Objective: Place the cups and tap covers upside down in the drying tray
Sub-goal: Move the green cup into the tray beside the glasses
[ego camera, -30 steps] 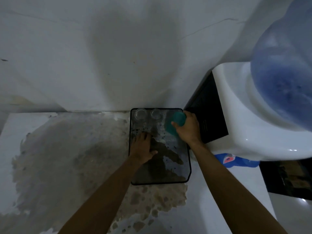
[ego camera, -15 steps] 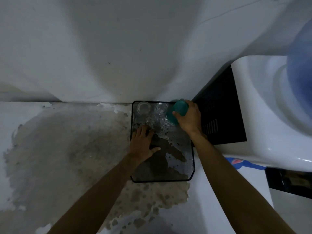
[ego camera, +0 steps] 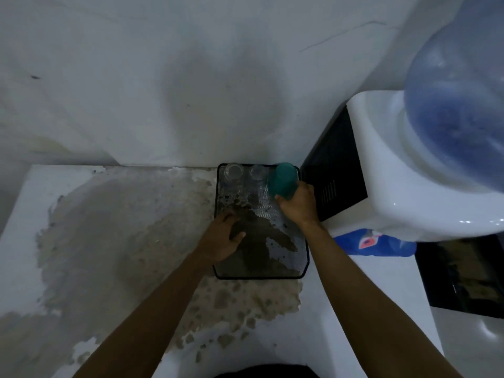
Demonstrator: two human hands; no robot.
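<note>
A black mesh drying tray (ego camera: 301, 264) lies on the white counter against the wall. Two clear glass cups (ego camera: 233, 171) (ego camera: 258, 173) stand at the tray's far edge. My right hand (ego camera: 298, 203) grips a teal plastic cup (ego camera: 283, 180) at the tray's far right corner, next to the second clear cup. Whether the teal cup's rim touches the mesh is hidden by my fingers. My left hand (ego camera: 225, 236) rests flat on the tray's left edge, fingers spread, holding nothing.
A white water dispenser (ego camera: 409, 186) with a blue bottle (ego camera: 461, 99) and a black side panel (ego camera: 335, 173) stands tight against the tray's right side. A blue packet (ego camera: 373, 244) lies beneath it. The counter left of the tray has a large worn brown patch (ego camera: 122, 227).
My right hand has set the teal cup lower and straighter at the tray's far right corner. My left hand has stayed flat on the tray's left edge. The camera has shifted.
</note>
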